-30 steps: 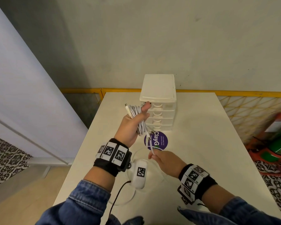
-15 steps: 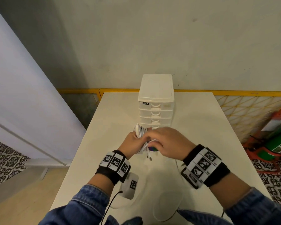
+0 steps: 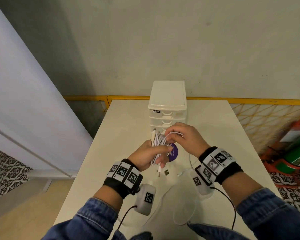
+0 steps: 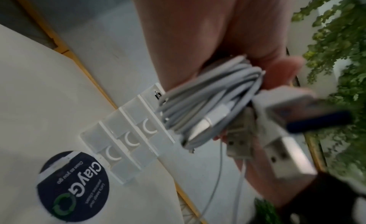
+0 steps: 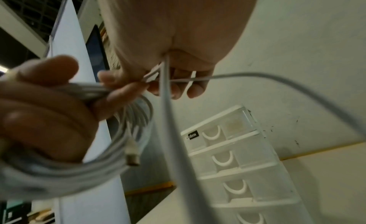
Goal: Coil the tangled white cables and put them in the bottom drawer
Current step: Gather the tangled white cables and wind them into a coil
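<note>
- While I stand over it, the white desk [image 3: 206, 129] carries everything, its far edge meeting a grey wall with a yellow rail along the base.
- The small white drawer unit [image 3: 167, 101] stands upright at the desk's far middle, all its drawers closed, the bottom drawer [image 5: 255, 193] included.
- My left hand [image 3: 146, 155] has its fingers wrapped round the coiled white cables [image 3: 157, 142], holding the bundle above the desk just in front of the drawers.
- My right hand [image 3: 185, 137] pinches one loose strand [image 5: 166, 92] at the top of that coil, its fingers curled on it.
- A round purple sticker [image 3: 173, 152] lies on the desk under my hands.
- Plug ends [image 3: 159, 172] dangle below the bundle, and another cable end [image 3: 179, 174] lies on the desk nearby.
</note>
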Available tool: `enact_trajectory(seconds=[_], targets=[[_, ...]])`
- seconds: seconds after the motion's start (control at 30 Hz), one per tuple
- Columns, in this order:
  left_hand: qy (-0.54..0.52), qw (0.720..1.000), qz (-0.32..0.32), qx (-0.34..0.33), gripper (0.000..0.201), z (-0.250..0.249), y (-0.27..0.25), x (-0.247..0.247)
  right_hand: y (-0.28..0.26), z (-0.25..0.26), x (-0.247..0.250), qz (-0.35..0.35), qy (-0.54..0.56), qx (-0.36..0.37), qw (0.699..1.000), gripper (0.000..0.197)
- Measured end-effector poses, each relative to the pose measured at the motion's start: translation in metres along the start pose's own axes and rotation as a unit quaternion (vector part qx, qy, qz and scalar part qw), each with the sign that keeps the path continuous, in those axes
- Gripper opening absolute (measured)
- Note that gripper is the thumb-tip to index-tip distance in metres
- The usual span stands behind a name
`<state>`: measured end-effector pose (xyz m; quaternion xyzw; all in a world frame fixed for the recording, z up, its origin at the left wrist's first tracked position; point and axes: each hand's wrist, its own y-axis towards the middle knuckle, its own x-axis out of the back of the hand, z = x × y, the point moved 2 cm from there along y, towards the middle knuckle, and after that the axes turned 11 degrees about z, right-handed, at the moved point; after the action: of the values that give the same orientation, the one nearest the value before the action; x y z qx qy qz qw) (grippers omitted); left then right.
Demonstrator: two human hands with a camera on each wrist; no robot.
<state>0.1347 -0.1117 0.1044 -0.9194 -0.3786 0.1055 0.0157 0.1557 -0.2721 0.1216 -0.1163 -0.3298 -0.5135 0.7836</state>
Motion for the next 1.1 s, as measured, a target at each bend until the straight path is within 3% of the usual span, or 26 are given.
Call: enact_trajectory(seconds=[0.1,0.23,0.33,0.43,0.57,0.77,0.93,1.0,1.1], targets=[[-0.047,0.999,0.006,-0.008,0.017,-0.006,-0.002,-0.002,0.002,-0.018,0.0,-0.018,-0.016,-0.003,1.0,0.018],[-0.063,0.997,0.014,-0.034,0.03,-0.015,-0.002,-0.008,-0.005,-0.033,-0.015,-0.021,0.075,-0.032,0.996,0.026],[-0.101,0.994,-0.006,-0.048,0.028,-0.021,-0.001,-0.007,-0.011,-0.036,-0.033,-0.001,0.105,-0.076,0.992,0.037],[-0.119,0.99,-0.027,-0.068,0.036,-0.025,0.001,-0.006,-0.018,-0.039,-0.047,0.036,0.073,-0.121,0.989,0.025],[-0.217,0.968,-0.067,-0.103,0.028,-0.03,0.002,-0.001,-0.025,-0.042,-0.062,0.058,0.119,-0.135,0.982,0.023],[-0.295,0.925,-0.133,-0.198,0.033,-0.052,-0.004,0.031,-0.045,-0.052,-0.083,0.07,0.136,-0.167,0.974,0.022],[-0.306,0.895,-0.201,-0.255,0.035,-0.057,-0.014,0.058,-0.054,-0.045,-0.077,0.041,-0.032,-0.103,0.993,0.031],[-0.272,0.899,-0.233,-0.252,0.038,-0.053,-0.013,0.063,-0.052,-0.03,-0.077,0.084,-0.1,-0.048,0.99,0.041],[-0.16,0.926,-0.267,-0.212,0.037,-0.042,-0.01,0.06,-0.047,-0.006,-0.078,0.136,-0.174,0.03,0.975,0.052]])
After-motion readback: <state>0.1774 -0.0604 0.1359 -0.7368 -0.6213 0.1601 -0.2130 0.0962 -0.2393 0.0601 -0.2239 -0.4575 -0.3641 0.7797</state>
